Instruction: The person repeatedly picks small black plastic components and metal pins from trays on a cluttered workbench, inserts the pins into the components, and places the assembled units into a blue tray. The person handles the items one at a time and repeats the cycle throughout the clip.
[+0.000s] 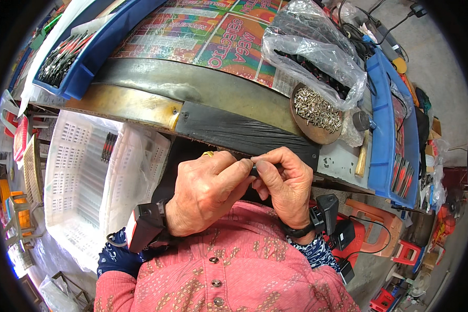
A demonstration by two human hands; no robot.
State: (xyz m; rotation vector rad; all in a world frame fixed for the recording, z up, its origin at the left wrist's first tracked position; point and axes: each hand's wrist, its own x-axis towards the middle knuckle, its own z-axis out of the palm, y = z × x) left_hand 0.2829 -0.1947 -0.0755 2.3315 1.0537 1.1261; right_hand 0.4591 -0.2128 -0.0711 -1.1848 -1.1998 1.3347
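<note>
Pinching a small dark piece (254,169) between the fingertips of my left hand (208,185) and right hand (287,183), I hold it on my side of the counter (223,99); fingers hide its long axis. The bowl (322,138) of metal pins (314,108) lies ahead, rightward, nearer my right hand.
</note>
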